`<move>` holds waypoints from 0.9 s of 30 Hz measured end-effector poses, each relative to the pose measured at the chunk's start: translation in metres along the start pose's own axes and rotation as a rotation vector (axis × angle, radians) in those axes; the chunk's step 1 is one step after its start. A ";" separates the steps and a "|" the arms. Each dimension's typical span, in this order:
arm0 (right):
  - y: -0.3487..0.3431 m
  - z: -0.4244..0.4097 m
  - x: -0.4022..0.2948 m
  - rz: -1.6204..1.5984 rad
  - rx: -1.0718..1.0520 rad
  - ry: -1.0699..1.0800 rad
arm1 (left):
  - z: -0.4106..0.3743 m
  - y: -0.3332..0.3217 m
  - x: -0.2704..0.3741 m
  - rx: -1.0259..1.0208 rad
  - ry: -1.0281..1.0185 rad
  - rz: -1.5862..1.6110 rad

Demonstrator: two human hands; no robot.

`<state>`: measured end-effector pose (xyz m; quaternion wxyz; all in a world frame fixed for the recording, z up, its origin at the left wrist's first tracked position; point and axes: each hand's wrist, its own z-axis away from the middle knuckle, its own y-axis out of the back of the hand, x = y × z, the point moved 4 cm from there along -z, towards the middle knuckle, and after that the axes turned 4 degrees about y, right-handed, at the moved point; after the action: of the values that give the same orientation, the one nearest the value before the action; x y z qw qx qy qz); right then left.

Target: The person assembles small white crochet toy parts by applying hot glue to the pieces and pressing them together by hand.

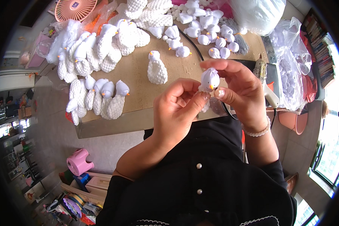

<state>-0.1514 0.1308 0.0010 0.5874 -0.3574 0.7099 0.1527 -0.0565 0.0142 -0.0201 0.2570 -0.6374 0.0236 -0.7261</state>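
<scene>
Between my hands is a white fabric doll head (210, 79) with dot eyes and an orange beak, above a white knitted piece mostly hidden by my fingers. My left hand (176, 106) pinches the base of the head and the knitted piece. My right hand (241, 90) curves around the head's other side, its thumb near the base; whether its fingertips touch the head is unclear. On the table (135, 76) a finished-looking white crocheted figure (157, 67) with an orange beak lies alone. More such figures (115, 100) lie at the left, and several loose heads (220, 42) lie beyond my hands.
A glue gun (267, 84) lies right of my right hand, beside a plastic bag of pale pieces (291, 76). A black cable (193, 45) crosses the table. White knitted pieces (154, 18) are piled at the back. A pink stool (79, 162) stands on the floor.
</scene>
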 end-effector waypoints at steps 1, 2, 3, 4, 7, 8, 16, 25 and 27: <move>0.000 -0.001 -0.002 0.004 0.018 0.011 | 0.000 0.000 0.001 -0.004 -0.006 0.003; 0.001 -0.001 -0.004 0.046 0.003 0.009 | 0.000 -0.001 0.001 -0.004 -0.003 -0.001; 0.003 -0.001 -0.005 0.087 -0.014 0.007 | 0.000 -0.001 0.000 -0.002 -0.001 -0.004; 0.005 -0.002 -0.005 0.128 -0.030 0.005 | 0.000 -0.001 0.000 0.000 0.001 -0.007; 0.007 -0.002 -0.005 0.340 -0.130 0.171 | 0.000 -0.001 -0.001 -0.006 -0.029 -0.041; 0.007 -0.002 -0.004 0.338 -0.115 0.154 | 0.000 -0.001 -0.001 -0.011 -0.019 -0.040; 0.003 0.001 -0.004 0.347 -0.082 0.146 | -0.002 0.003 -0.005 -0.026 0.094 0.058; 0.005 0.002 -0.001 0.322 -0.053 0.135 | -0.001 0.002 0.004 -0.011 0.027 -0.043; -0.001 0.002 -0.005 0.336 -0.024 0.165 | -0.001 0.002 0.006 0.031 -0.022 -0.107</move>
<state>-0.1493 0.1331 0.0053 0.4892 -0.2522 0.8034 0.2273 -0.0571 0.0094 -0.0156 0.2280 -0.6417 -0.0245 -0.7319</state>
